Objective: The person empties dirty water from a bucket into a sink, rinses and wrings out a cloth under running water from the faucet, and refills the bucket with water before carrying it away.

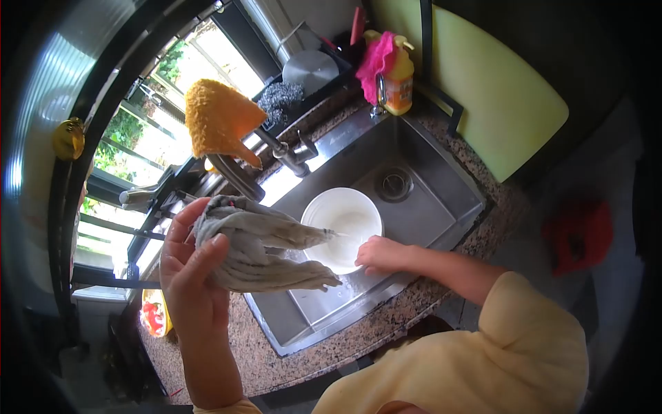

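Note:
My left hand is closed around a grey, streaked cloth, held up over the left side of the sink. The cloth hangs in folds, and its two loose ends point toward a white plastic bowl. That bowl stands in the steel sink, with what looks like cloudy water inside. At the bowl's near right rim, my right hand has its fingers curled over the edge. The fingertips of that hand are partly hidden.
An orange cloth drapes over the faucet. Behind the sink stand a yellow pump bottle with a pink cloth, and steel wool. A green board leans at right. Granite countertop borders the sink.

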The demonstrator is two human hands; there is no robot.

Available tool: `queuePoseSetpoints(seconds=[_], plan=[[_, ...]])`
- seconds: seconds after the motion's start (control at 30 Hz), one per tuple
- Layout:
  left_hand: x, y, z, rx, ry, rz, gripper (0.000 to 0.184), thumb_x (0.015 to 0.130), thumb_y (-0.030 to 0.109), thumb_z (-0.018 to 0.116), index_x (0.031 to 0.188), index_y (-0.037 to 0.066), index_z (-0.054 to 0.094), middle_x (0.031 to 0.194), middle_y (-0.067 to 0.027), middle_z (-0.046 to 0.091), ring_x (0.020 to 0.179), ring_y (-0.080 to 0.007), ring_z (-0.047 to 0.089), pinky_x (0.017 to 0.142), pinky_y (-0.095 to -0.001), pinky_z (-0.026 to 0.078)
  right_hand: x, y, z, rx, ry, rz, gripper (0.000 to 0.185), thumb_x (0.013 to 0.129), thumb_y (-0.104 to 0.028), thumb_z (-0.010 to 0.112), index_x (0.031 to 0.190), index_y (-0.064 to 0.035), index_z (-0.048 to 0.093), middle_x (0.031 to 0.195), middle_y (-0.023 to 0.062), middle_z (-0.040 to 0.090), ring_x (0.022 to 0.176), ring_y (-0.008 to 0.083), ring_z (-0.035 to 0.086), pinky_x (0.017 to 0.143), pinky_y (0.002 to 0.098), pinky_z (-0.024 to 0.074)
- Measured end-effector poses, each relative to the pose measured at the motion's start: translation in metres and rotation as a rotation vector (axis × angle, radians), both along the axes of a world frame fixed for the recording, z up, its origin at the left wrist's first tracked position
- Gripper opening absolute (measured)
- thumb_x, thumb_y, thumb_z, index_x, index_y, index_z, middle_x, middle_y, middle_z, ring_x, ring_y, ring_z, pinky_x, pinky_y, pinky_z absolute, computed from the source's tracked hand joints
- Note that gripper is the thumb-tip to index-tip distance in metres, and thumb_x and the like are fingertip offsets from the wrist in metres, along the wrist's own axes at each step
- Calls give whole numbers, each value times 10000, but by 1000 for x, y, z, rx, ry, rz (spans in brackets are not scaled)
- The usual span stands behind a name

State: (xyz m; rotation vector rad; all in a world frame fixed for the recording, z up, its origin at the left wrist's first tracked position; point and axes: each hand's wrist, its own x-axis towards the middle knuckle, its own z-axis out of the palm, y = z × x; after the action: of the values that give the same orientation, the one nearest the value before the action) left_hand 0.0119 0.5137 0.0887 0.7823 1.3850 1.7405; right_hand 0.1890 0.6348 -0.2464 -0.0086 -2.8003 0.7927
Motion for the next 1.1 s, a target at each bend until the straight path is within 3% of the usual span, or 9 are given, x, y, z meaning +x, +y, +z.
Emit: queuePoseSetpoints(seconds=[0.1, 0.23, 0.37, 0.5, 0.53, 0.67, 0.93, 1.03, 1.1], plan=[[9, 3, 4, 33, 39, -32, 482, 748, -9, 631, 1196, -46, 457, 1037, -182, 589, 957, -226, 604, 895, -332, 471, 21, 32, 21, -416, 118, -364, 194, 773, -259, 670, 875, -94, 673, 775, 85, 652, 802, 195, 629, 759, 340, 465], [17, 11, 6, 98, 57, -87, 456, 770, 12, 630, 1194, -34, 470, 1038, -177, 591, 950, -217, 604, 879, -314, 467, 38, 118, 78, -981, 225, -822, 267, 871, -293, 568, 768, -53, 620, 659, 46, 614, 552, 73, 570, 488, 220, 468], [28, 28, 21, 171, 101, -80, 449, 775, 14, 627, 1193, -37, 470, 1033, -178, 591, 943, -211, 603, 868, -308, 469, 44, 213, 143, -895, 483, -966, 458, 918, -435, 434, 713, -44, 556, 597, 32, 568, 460, 81, 526, 408, 208, 429], [39, 39, 31, 260, 122, -88, 419, 785, -18, 607, 1183, -40, 476, 1027, -187, 588, 939, -214, 604, 850, -309, 479, 34, 296, 207, -1145, 518, -1223, 568, 833, -605, 455, 746, -51, 543, 585, 38, 552, 441, 97, 509, 383, 216, 415], [41, 42, 29, 276, 111, -103, 407, 788, -23, 602, 1177, -39, 479, 1025, -184, 590, 936, -210, 604, 845, -306, 480, 33, 309, 214, -1260, 469, -1190, 501, 815, -562, 516, 729, -69, 546, 550, 19, 504, 405, 89, 444, 356, 217, 344], [43, 54, 4, 281, 96, -116, 374, 799, -30, 597, 1157, -34, 488, 1005, -159, 601, 921, -186, 605, 827, -290, 483, 14, 315, 220, -1291, 431, -1098, 327, 789, -382, 605, 633, -122, 481, 493, -32, 389, 359, 68, 287, 355, 233, 192], [53, 64, -70, 101, -76, -88, 381, 787, 7, 654, 1144, -2, 522, 967, -85, 609, 876, -132, 594, 790, -257, 480, 13, 313, 208, -1332, 475, -958, 334, 807, -347, 587, 607, -130, 430, 433, -38, 342, 294, 77, 237, 304, 258, 175], [58, 68, -95, 46, -170, -75, 368, 789, 41, 652, 1132, -2, 524, 964, -82, 606, 851, -129, 587, 753, -257, 476, 14, 314, 210, -1315, 417, -1010, 336, 808, -360, 595, 624, -123, 443, 436, -38, 340, 301, 75, 248, 310, 256, 186], [59, 69, -104, 5, -251, -51, 379, 796, 64, 652, 1146, 10, 517, 951, -82, 604, 851, -135, 588, 754, -260, 478, 18, 314, 198, -1402, 521, -882, 333, 838, -379, 606, 700, -104, 478, 474, -45, 372, 326, 67, 278, 332, 233, 207]])
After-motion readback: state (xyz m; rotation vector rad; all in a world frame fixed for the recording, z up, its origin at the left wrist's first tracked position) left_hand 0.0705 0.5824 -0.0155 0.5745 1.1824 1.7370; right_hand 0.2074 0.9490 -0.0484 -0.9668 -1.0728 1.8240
